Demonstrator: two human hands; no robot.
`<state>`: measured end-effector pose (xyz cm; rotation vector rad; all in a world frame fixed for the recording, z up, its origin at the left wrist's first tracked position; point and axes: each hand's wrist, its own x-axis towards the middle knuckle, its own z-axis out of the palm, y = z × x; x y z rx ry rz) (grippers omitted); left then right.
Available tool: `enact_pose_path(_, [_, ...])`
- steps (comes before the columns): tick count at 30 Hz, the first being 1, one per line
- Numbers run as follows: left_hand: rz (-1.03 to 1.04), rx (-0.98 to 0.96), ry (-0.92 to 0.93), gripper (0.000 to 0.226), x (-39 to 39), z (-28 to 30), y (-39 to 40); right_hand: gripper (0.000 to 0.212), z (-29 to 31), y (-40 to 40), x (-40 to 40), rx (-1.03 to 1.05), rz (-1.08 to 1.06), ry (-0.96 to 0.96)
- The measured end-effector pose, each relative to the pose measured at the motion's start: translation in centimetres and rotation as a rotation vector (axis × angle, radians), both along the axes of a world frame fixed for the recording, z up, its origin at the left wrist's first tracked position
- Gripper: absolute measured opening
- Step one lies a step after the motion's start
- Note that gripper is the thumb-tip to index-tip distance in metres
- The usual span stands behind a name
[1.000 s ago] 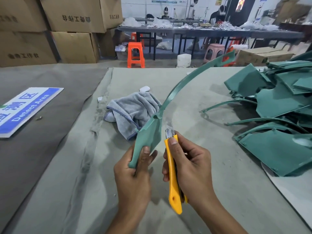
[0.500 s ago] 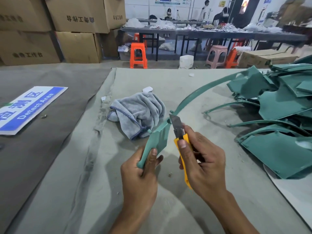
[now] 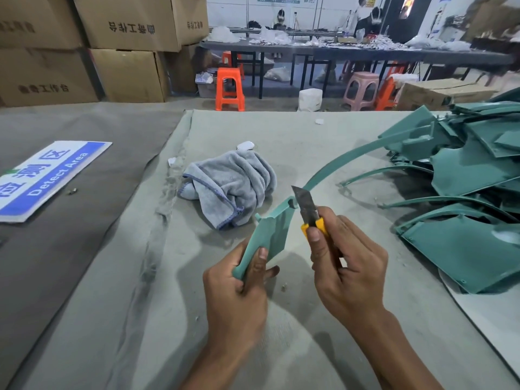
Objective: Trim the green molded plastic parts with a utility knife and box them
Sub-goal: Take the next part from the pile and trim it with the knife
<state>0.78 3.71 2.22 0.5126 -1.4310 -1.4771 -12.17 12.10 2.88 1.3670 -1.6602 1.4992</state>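
Since the earlier frame the green molded part (image 3: pixel 271 235) had dropped lower, its long curved strip swinging toward the pile of green parts (image 3: pixel 475 175) on the worktop (image 3: pixel 140 305). The left hand (image 3: pixel 239 294) gripped its wide end, thumb on top. The right hand (image 3: pixel 349 274) was curled round the utility knife (image 3: pixel 308 212), blade at the notch.

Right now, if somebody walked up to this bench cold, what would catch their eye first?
Probably the bare blade of the yellow utility knife at the centre, gripped in the right hand and set against the green molded part that the left hand holds up. Next, the heap of green parts piled at the right edge of the table. A crumpled grey towel lies just beyond the hands.
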Motion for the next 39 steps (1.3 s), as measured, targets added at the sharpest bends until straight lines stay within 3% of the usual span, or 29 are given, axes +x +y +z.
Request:
enact_pose_path(6, [-0.016,0.086,0.025,0.021,-0.2,-0.1,0.1,0.023,-0.3,-0.2,0.1,0.025,-0.048,0.0])
enact_pose_path(12, [-0.033,0.081,0.024,0.019,-0.1,0.0,0.2,0.024,-0.7,-0.4,0.8,0.027,0.155,0.021])
enact_pose_path(16, [-0.024,0.112,0.033,0.008,-0.1,0.0,0.4,0.024,-0.5,-0.1,0.1,-0.026,0.032,-0.01])
enact_pose_path(21, [-0.057,0.104,0.031,0.019,-0.1,0.2,0.6,0.026,-0.5,-0.2,0.4,0.022,0.085,0.046])
enact_pose_path(26, [-0.028,0.096,0.041,0.022,-0.2,0.2,0.3,0.029,-0.2,-0.2,0.4,-0.029,-0.101,-0.066])
enact_pose_path(29, [0.02,-0.003,-0.04,0.022,-0.1,0.0,0.3,0.031,0.1,-0.2,1.5,-0.01,-0.046,-0.102])
enact_pose_path(33, [0.145,-0.388,-0.287,0.031,0.5,-0.4,-0.2,0.021,0.4,-1.2,4.8,0.049,0.165,-0.382])
enact_pose_path(36, [0.126,-0.473,-0.426,0.03,0.7,-0.1,0.1,0.032,0.0,-1.5,6.0,0.101,0.205,-0.456])
enact_pose_path(39, [0.199,-0.632,-0.434,0.049,0.8,-0.4,-0.3,0.04,-0.2,-1.6,6.2,0.101,0.189,-0.613])
